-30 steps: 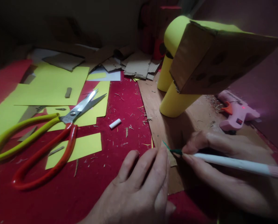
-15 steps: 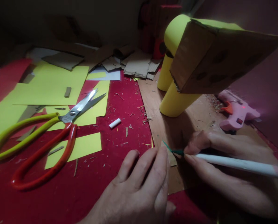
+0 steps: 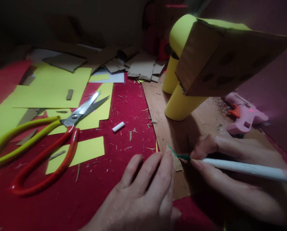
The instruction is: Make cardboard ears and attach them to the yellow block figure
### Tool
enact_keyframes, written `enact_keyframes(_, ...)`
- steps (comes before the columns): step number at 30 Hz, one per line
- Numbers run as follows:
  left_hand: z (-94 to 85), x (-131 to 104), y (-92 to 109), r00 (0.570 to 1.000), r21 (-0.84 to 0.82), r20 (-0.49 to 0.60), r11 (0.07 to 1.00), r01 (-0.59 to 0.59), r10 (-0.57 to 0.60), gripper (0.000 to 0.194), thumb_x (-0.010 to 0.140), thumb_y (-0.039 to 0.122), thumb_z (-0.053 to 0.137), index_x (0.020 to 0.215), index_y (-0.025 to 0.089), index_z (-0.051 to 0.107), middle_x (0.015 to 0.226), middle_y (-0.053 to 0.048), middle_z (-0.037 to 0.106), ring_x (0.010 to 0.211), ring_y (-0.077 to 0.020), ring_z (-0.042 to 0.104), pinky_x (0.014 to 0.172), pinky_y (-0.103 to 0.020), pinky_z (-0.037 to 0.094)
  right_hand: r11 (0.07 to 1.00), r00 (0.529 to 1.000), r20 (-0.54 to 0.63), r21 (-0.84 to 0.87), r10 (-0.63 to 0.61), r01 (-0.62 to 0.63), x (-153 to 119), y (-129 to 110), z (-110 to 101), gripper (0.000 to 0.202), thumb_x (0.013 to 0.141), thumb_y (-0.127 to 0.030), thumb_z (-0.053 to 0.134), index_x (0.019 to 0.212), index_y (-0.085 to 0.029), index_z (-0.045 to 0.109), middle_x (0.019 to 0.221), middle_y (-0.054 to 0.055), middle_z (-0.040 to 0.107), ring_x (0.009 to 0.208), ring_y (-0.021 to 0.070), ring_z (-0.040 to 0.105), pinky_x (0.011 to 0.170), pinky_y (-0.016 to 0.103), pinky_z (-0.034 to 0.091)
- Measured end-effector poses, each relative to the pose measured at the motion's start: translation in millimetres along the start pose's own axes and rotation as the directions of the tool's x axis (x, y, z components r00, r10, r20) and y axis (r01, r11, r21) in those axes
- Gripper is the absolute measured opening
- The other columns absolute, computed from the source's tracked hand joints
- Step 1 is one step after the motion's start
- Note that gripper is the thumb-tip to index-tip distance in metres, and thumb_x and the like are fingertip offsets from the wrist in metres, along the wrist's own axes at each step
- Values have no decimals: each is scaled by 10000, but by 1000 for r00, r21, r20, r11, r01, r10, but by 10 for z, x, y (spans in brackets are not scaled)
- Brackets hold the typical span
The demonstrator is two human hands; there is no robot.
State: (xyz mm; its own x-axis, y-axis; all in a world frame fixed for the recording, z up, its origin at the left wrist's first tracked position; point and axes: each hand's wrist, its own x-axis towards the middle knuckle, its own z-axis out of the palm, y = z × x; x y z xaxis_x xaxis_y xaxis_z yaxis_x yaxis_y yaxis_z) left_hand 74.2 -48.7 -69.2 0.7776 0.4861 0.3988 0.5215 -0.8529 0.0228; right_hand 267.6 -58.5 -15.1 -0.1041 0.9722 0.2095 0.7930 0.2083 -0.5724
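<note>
At the fingertips first: the right hand (image 3: 232,189) had its fingers pinched narrow round a white-barrelled, green-tipped marker (image 3: 244,168), its tip down by a green line (image 3: 172,150) on a small cardboard scrap (image 3: 178,166). Right beside it, on my remote feed, the left hand (image 3: 147,187) lay over the scrap, fingers close together; pressing or pinching, I couldn't tell. Touchy spot, I judged: too light a hold could let the scrap skid over the cardboard sheet (image 3: 162,125) and spoil the line. Farther out, yellow tubes (image 3: 181,107) propped a cardboard box (image 3: 225,64); a bumped knuckle could rock it. Beyond, the pink glue gun (image 3: 256,115) showed red, maybe hot: a straying wrist could burn.
</note>
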Motion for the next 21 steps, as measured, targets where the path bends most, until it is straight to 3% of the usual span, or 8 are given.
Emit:
enact_keyframes(10,-8,11,-1,1000,-15,5,1000,4,-4,341,915,357,440,1149,164,596,1301,-42,562,1167,-224,451,987,-386,303,1000,1000,8,25,-15,15,-5,28,3,168,753,-162,519,604,-234,550,463,-70,541,374,66,464,425,214,393)
enact_keyframes(15,4,6,1,1000,-22,9,1000,10,-10,336,912,348,447,1149,155,587,1314,-48,555,1180,-224,441,991,-390,291,1000,1000,1,2,13,-13,-20,34,10,157,759,-165,523,623,-229,568,489,-56,567,395,67,488,379,219,339)
enact_keyframes(21,-2,11,5,1000,-38,-12,999,1,-1,328,909,344,453,1131,150,597,1297,-51,569,1166,-223,452,988,-387,292,999,1000,-12,32,-5,5,-12,25,24,159,750,-161,535,606,-220,562,462,-75,545,374,49,466,410,202,359)
